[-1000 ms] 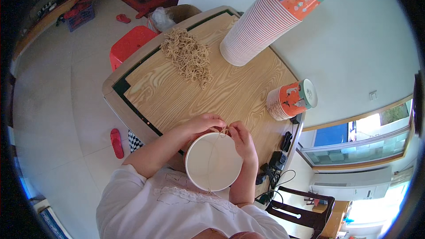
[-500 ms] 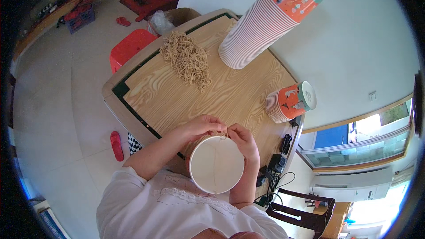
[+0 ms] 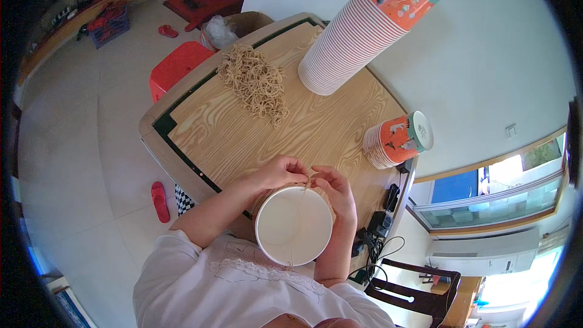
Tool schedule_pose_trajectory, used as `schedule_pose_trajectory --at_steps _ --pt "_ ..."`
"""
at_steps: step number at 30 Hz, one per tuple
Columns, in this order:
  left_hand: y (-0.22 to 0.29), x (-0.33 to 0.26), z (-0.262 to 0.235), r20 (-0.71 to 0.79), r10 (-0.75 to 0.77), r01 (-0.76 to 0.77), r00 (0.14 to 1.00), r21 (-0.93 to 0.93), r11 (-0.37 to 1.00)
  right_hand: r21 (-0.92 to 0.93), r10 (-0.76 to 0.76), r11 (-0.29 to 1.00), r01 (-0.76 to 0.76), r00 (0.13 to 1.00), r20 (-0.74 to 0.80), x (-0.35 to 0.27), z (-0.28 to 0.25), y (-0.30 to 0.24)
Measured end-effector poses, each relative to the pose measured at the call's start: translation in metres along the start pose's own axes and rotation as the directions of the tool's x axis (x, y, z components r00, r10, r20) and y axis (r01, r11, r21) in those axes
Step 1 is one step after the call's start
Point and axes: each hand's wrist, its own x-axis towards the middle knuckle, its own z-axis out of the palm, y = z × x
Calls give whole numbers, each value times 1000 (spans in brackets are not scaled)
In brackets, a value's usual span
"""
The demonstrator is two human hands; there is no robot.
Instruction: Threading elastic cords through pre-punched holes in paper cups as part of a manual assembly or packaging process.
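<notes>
A white-lined paper bucket (image 3: 276,222) stands against my front with its mouth facing up. Across that mouth runs a thin tan string (image 3: 296,225), from the near rim to the far one. At the far rim my left hand (image 3: 282,172) is closed, thumb and fingertips pinching the string. Just to its right, my right hand (image 3: 335,191) has bent fingers on the string, the index finger lifted a little. The exact grip and any knot are too small to make out. A loose pile of tan strings (image 3: 255,85) lies farther off on the wooden table (image 3: 212,127).
A tall leaning stack of paper buckets (image 3: 358,36) stands at the back by the wall. A shorter stack (image 3: 388,143) with strings on it lies tilted at the right edge, near black adapters and cables (image 3: 379,225). A red stool (image 3: 179,67) is beyond the left edge.
The bucket has shifted slightly left. My hands have come a little apart at the fingertips, and the right index finger has lifted.
</notes>
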Motion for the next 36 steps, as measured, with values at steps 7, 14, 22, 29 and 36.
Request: schedule_pose_trajectory --at_steps 7,14,22,29,36 --pt "3 -2 3 0 -1 1 1000 48 999 -144 9 990 -8 1000 5 0 -7 10" --pt "-6 -2 0 130 20 28 991 -362 932 -255 0 967 2 1000 8 -2 1 6" --pt "14 -9 1 159 -53 100 986 -305 947 -157 27 988 -10 994 108 -2 4 4" --pt "5 -4 2 76 -129 147 989 -324 934 -189 -13 982 23 998 54 0 -1 10" --pt "9 -10 4 -59 -42 32 997 -167 986 -272 -48 962 36 998 -38 -8 1 0"
